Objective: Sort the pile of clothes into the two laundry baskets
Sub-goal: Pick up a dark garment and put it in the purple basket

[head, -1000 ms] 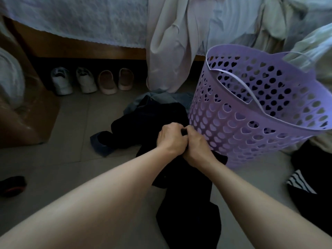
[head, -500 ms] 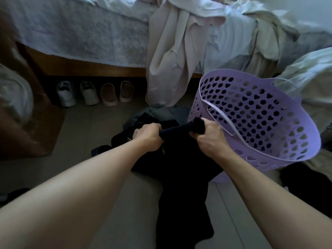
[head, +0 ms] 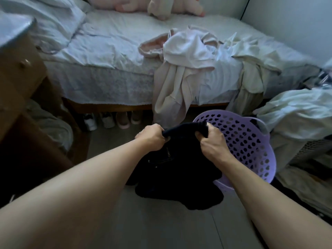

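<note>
A black garment [head: 179, 169] hangs from both my hands above the floor, its upper edge bunched between them. My left hand [head: 152, 138] grips its left end and my right hand [head: 212, 141] grips its right end. A purple perforated laundry basket [head: 251, 146] stands just right of the garment, partly hidden behind my right hand. Pale clothes [head: 190, 56] lie in a pile on the bed, some draping over its edge toward the floor. A second, darker mesh basket [head: 312, 150] shows at the right edge with light laundry [head: 296, 114] heaped on it.
The bed [head: 107, 51] spans the back, with pairs of shoes [head: 111, 120] under its frame. A wooden cabinet [head: 19, 90] stands at the left. A pink plush toy [head: 158, 6] lies at the head of the bed. Grey tiled floor [head: 161, 223] lies below my arms.
My hands have lifted the black garment off the floor pile and spread apart along its edge. The view has tilted up, bringing the bed top into sight.
</note>
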Demonstrator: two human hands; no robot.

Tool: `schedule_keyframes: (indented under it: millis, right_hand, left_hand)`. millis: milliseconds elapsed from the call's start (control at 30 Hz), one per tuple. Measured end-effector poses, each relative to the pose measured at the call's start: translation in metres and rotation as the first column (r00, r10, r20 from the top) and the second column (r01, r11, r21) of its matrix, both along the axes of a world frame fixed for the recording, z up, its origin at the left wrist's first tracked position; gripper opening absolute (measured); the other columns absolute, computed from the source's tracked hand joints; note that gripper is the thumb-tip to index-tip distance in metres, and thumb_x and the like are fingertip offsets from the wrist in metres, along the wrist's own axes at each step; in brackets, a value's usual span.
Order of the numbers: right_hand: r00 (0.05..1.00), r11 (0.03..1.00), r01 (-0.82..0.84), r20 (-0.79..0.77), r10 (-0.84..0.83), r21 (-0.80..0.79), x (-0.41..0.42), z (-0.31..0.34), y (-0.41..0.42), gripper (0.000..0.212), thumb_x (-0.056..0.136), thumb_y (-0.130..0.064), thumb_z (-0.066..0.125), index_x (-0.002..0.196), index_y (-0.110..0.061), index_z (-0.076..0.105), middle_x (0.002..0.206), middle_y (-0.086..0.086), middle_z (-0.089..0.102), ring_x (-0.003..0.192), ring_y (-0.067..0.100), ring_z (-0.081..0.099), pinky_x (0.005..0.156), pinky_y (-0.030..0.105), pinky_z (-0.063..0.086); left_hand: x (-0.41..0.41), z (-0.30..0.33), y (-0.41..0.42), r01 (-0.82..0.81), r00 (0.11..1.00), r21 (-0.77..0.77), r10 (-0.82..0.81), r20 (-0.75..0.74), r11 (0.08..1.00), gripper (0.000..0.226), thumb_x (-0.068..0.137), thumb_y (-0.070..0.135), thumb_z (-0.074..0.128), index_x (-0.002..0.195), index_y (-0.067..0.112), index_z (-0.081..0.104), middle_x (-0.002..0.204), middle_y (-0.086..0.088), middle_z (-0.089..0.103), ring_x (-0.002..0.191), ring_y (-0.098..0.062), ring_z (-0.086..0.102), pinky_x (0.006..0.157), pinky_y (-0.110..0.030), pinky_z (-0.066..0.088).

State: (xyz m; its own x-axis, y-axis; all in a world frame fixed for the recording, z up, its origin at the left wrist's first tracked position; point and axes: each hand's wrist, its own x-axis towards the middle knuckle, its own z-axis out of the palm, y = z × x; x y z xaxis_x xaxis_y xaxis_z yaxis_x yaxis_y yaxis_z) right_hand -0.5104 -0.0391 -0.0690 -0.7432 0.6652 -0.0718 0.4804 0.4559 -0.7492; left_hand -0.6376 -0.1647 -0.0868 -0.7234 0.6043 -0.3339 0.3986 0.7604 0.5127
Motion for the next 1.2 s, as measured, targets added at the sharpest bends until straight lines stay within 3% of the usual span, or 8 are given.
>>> schedule_keyframes:
  millis: [133,300,500,633,767,900,1000,1200]
  right_hand:
    - [0.998,1.000,0.004,-0.059,-0.005,-0.025,0.002,0.082,0.000,0.019,0.095,-0.008,0.050,0.109,-0.013,0.062,0.096,0.002,0.063,0.089,0.015,0.056,0.076,0.023,0.040]
    - [0.996,1.000,0.022,-0.090,-0.022,-0.007,0.002,0.174,0.001,0.017,0.090,0.003,0.047,0.091,-0.007,0.061,0.080,0.003,0.062,0.069,0.008,0.054,0.054,0.005,0.038]
    - [0.998,0.999,-0.010,-0.064,0.006,-0.051,0.000,0.275,-0.003,0.011,0.093,-0.003,0.048,0.095,-0.003,0.058,0.084,0.010,0.061,0.079,0.020,0.056,0.064,0.029,0.040]
    - [0.991,0.937,-0.088,-0.121,0.050,-0.338,-0.002,0.340,-0.017,0.019,0.099,-0.012,0.043,0.113,-0.008,0.055,0.096,0.011,0.063,0.091,0.025,0.062,0.078,0.037,0.049]
    - [0.939,0.680,-0.342,-0.266,0.219,-0.648,0.008,0.400,-0.024,0.030,0.091,-0.017,0.058,0.119,-0.007,0.055,0.103,0.015,0.067,0.092,0.026,0.066,0.078,0.031,0.056]
    - [0.936,0.850,-0.351,-0.181,0.303,-0.393,0.018,0.441,-0.011,0.052,0.058,-0.011,0.081,0.104,-0.019,0.057,0.093,0.006,0.070,0.082,0.016,0.069,0.071,0.025,0.056]
    - [0.981,0.987,-0.156,-0.120,0.152,-0.024,0.021,0.461,0.000,0.060,0.040,-0.028,0.072,0.097,-0.021,0.058,0.088,0.005,0.070,0.084,0.023,0.068,0.076,0.040,0.057]
    - [0.972,0.977,0.048,-0.235,0.002,0.206,0.042,0.501,0.017,0.013,0.066,-0.013,0.070,0.065,-0.015,0.057,0.069,0.009,0.062,0.072,0.031,0.062,0.065,0.040,0.049]
  left_hand:
    - [0.002,0.087,0.001,0.000,0.999,-0.039,-0.002,-0.051,0.999,0.032,0.092,0.045,0.052,0.111,0.022,0.065,0.107,-0.009,0.066,0.101,-0.030,0.062,0.081,-0.035,0.047]
    - [0.009,0.187,0.007,-0.022,1.000,0.004,0.022,0.002,1.000,0.028,0.091,0.028,0.054,0.110,0.010,0.064,0.112,-0.014,0.066,0.104,-0.032,0.062,0.083,-0.034,0.049]
    - [0.016,0.301,0.015,-0.073,0.994,0.092,0.064,0.090,0.993,0.012,0.091,0.011,0.050,0.093,0.003,0.059,0.105,-0.019,0.064,0.096,-0.031,0.063,0.066,-0.029,0.041]
    - [0.024,0.371,0.022,-0.136,0.987,0.208,0.115,0.113,0.969,0.028,0.089,0.009,0.047,0.110,-0.004,0.060,0.115,-0.024,0.062,0.104,-0.036,0.062,0.074,-0.035,0.049]
    - [0.032,0.437,0.031,-0.138,0.990,0.245,0.142,0.003,0.960,0.030,0.096,0.011,0.044,0.120,0.000,0.057,0.097,-0.014,0.060,0.098,-0.024,0.057,0.078,-0.026,0.042]
    - [0.052,0.485,0.044,-0.088,0.996,0.372,0.088,0.017,0.924,0.033,0.097,0.011,0.042,0.123,0.000,0.058,0.128,-0.020,0.058,0.120,-0.034,0.054,0.099,-0.038,0.043]
    - [0.067,0.512,0.060,-0.101,0.995,0.422,0.099,0.027,0.901,0.029,0.093,0.011,0.047,0.115,-0.001,0.062,0.118,-0.019,0.063,0.112,-0.033,0.060,0.090,-0.036,0.050]
    - [0.080,0.548,0.076,-0.135,0.987,0.590,0.053,0.154,0.796,0.009,0.075,0.011,0.057,0.077,0.006,0.064,0.077,-0.012,0.062,0.079,-0.028,0.063,0.077,-0.035,0.057]
